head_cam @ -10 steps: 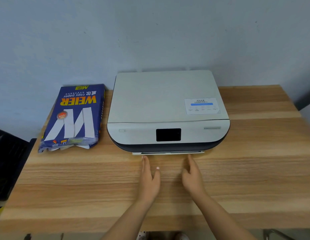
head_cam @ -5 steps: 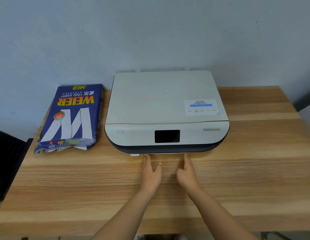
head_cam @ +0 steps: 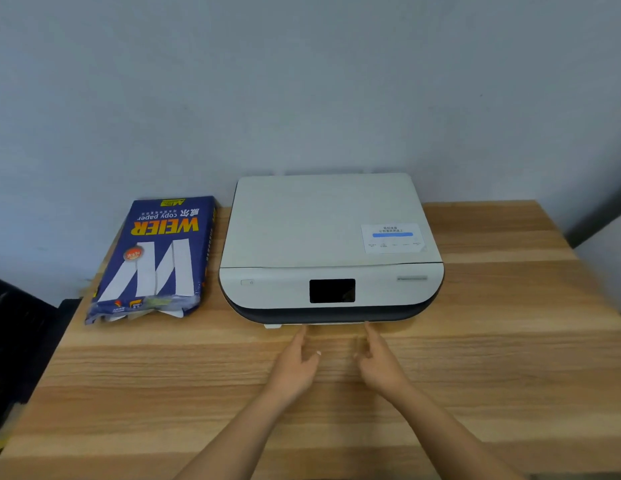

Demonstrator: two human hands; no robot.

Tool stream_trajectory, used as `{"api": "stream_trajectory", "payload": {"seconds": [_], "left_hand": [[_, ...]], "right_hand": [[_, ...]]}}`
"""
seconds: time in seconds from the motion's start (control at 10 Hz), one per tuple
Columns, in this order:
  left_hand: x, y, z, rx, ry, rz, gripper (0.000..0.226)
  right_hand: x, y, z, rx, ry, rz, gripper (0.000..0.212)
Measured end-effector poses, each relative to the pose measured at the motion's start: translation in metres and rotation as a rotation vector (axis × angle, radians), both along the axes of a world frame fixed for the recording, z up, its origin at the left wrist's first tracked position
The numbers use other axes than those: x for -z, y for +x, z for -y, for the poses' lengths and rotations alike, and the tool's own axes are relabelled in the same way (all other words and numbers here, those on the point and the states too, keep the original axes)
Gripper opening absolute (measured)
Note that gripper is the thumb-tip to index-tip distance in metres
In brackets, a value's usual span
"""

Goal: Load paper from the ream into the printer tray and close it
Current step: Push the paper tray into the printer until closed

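A white printer (head_cam: 323, 233) with a dark base and a black screen sits at the back middle of the wooden table. Only a thin white strip of its paper tray (head_cam: 323, 325) shows under the front edge. To its left lies a blue paper ream (head_cam: 156, 258), its near end torn open. My left hand (head_cam: 295, 365) and my right hand (head_cam: 380, 362) rest flat on the table side by side, fingers stretched forward, fingertips touching the tray's front edge. Neither hand holds anything.
The wooden table (head_cam: 510, 341) stretches wide to the right of the printer and in front of my arms. A grey wall stands right behind the printer. Something dark (head_cam: 21, 348) sits off the table's left edge.
The tray's white front strip has slid further under the printer. Both hands have moved forward with it, and the view has tilted slightly upward.
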State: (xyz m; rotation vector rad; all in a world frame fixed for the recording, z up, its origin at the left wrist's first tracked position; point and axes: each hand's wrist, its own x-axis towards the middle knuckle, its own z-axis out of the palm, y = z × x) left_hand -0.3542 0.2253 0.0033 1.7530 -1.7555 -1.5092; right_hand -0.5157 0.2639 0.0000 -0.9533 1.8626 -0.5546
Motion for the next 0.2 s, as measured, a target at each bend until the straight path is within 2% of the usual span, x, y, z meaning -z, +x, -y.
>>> {"api": "stream_trajectory", "payload": {"seconds": [0.2], "left_hand": [[-0.069, 0.010, 0.021, 0.127, -0.106, -0.021, 0.049]], "right_hand": [[-0.070, -0.027, -0.002, -0.234, -0.026, -0.141, 0.063]]}}
